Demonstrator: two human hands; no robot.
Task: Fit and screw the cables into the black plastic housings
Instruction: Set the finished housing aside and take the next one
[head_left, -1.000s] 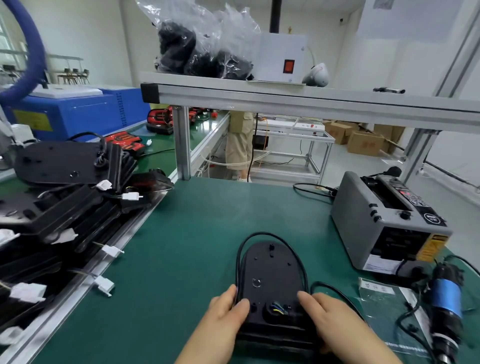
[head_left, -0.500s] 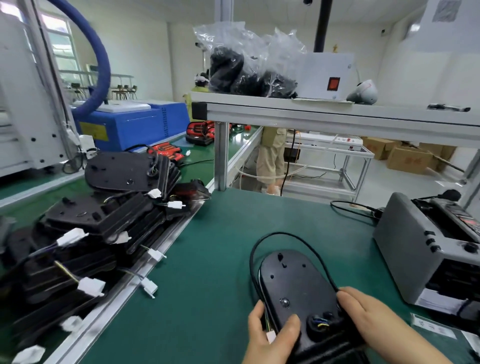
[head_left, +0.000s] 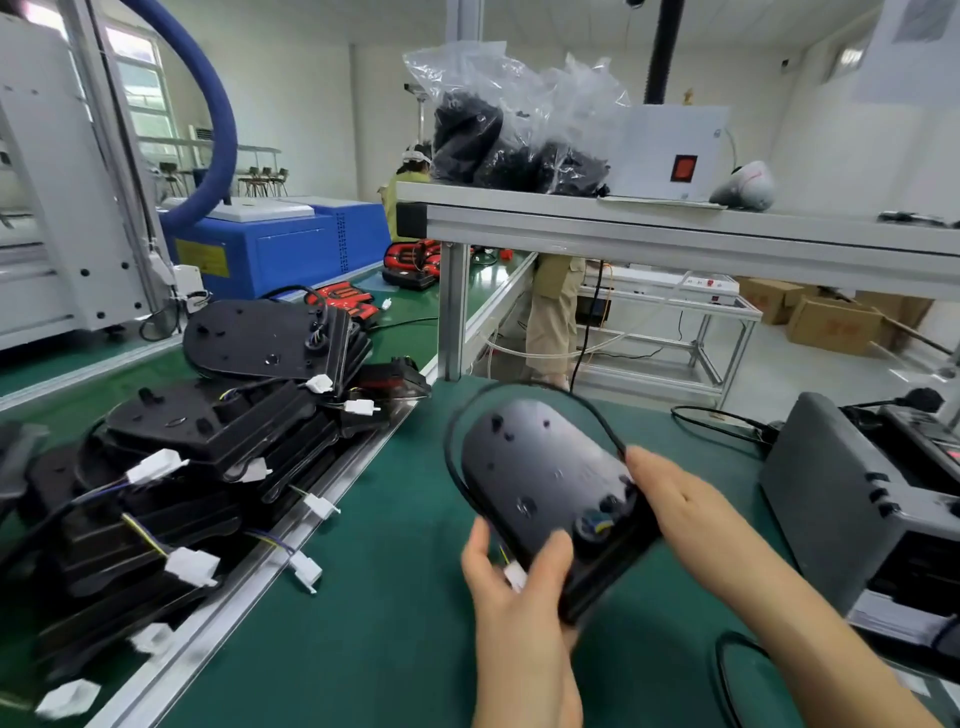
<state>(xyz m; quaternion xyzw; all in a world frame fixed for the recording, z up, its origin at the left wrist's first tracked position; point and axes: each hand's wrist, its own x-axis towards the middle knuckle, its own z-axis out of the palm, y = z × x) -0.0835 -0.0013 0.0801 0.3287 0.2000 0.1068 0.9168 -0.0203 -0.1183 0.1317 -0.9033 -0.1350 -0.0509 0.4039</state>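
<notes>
Both of our hands grasp one black plastic housing (head_left: 540, 467), which we hold tilted over the green mat (head_left: 363, 597) near the middle of the bench. Our left hand (head_left: 511, 587) takes the near left corner, with the thumb pressed on the top face and the fingers curled underneath. A white connector (head_left: 515, 576) on thin wires shows just beside that palm. Our right hand (head_left: 675, 499) wraps the right edge, fingers lying over the top near the round port (head_left: 592, 525) where coloured wires enter. A black cable (head_left: 457, 452) loops round the housing's rounded far end and runs down its left side.

To our left, a pile of housings (head_left: 208, 431) lies stacked at the bench edge, their white plugs hanging loose. A grey machine (head_left: 841, 499) stands on the mat at our right. On the shelf (head_left: 675, 228) above sit clear plastic bags (head_left: 519, 130) of black parts and, beside them, a white box (head_left: 670, 150) with a red switch. A blue machine (head_left: 291, 244) stands farther back on the left.
</notes>
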